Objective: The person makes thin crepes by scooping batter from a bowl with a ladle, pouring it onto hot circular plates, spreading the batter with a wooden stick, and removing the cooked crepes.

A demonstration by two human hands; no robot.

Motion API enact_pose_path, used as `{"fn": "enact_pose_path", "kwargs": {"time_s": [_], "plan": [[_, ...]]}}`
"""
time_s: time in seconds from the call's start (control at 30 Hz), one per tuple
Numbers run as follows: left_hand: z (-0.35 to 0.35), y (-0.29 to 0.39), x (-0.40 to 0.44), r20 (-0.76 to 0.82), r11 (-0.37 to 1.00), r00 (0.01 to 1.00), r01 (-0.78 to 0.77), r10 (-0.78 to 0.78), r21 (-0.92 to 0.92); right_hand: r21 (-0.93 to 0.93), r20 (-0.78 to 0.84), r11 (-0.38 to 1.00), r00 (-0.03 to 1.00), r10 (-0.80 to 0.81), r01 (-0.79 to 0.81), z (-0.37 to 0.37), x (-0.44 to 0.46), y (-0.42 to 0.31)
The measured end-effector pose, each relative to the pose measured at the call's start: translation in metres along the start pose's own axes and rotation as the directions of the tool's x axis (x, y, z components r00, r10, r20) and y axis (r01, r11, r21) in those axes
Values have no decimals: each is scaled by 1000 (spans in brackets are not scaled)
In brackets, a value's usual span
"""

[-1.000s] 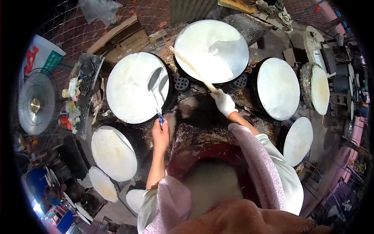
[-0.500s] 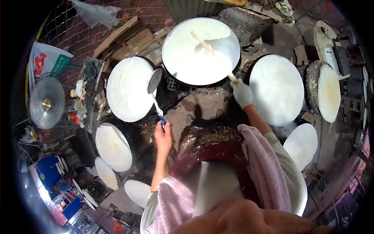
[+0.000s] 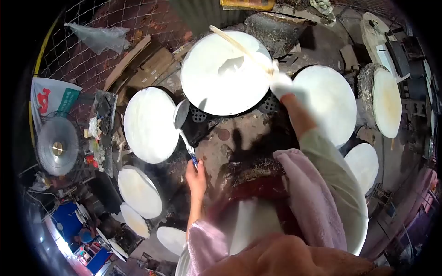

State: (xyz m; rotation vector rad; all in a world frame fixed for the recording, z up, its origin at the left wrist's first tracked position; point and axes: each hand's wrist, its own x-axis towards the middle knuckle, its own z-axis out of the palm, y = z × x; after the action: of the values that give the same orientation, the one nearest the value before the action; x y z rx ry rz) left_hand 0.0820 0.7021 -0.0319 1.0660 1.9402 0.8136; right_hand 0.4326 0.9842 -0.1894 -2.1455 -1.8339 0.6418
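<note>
My left hand (image 3: 196, 177), bare, is closed around the blue-wrapped handle of a metal ladle (image 3: 182, 114). The ladle's bowl hangs by the right edge of the left round griddle (image 3: 149, 124), which has a white layer on it. In a white glove, my right hand (image 3: 282, 85) is blurred and closed on a long wooden spreader (image 3: 235, 43) at the right rim of the middle griddle (image 3: 202, 87). The spreader slants across that griddle, its far end past the back rim. White batter covers most of the surface, with a grey patch near the centre.
A white-topped griddle (image 3: 327, 106) stands beside my right arm, and another (image 3: 387, 103) sits farther right. More round white discs (image 3: 140, 191) lie at lower left. A fan (image 3: 57, 148) and wire fence (image 3: 60, 50) are on the left; cardboard (image 3: 149, 69) leans behind.
My right hand has moved forward along the middle griddle's right rim, swinging the spreader toward the far edge. The grey patch has changed shape. My left hand keeps the ladle beside the left griddle.
</note>
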Motion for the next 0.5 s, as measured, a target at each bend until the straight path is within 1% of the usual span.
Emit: {"fn": "enact_pose_path", "kwargs": {"time_s": [0.03,0.13,0.2,0.23,0.27,0.3,0.33,0.37,0.4,0.43,0.47,0.5], "plan": [[1,-12,-2,-39,999,999,25,-24,22,-68,20,998,1000,19,-18,-30,18,-26],[3,-18,-8,-72,1000,997,17,-17,-2,-238,-14,971,1000,-25,21,-34,65,-55],[5,-6,-6,-42,997,996,80,-80,0,71,151,982,972,-182,173,-45,25,-71],[6,0,-5,-21,994,994,111,-111,-1,221,117,958,970,-213,183,-43,-15,-69],[8,8,-5,-24,997,997,80,-79,10,365,79,910,968,-240,196,-43,-55,-67],[10,17,-3,-29,999,999,47,-46,24,596,-114,771,974,-196,225,-49,-88,-62],[11,23,-1,-33,999,999,17,-16,41,811,-194,531,970,-147,243,-40,-111,-45],[14,11,5,-52,996,995,-77,80,46,860,-48,508,999,-19,51,-17,-121,-14],[16,19,5,-17,1000,1000,-21,21,-18,881,100,452,989,111,-139,7,-132,17],[19,30,7,20,996,999,37,-36,-83,884,241,369,957,161,-285,-2,-150,5],[22,37,9,61,985,994,98,-90,-144,861,381,278,903,199,-425,-18,-170,-15],[27,37,12,48,990,997,73,-68,-120,823,481,276,867,128,-497,-29,-176,-19]]}}
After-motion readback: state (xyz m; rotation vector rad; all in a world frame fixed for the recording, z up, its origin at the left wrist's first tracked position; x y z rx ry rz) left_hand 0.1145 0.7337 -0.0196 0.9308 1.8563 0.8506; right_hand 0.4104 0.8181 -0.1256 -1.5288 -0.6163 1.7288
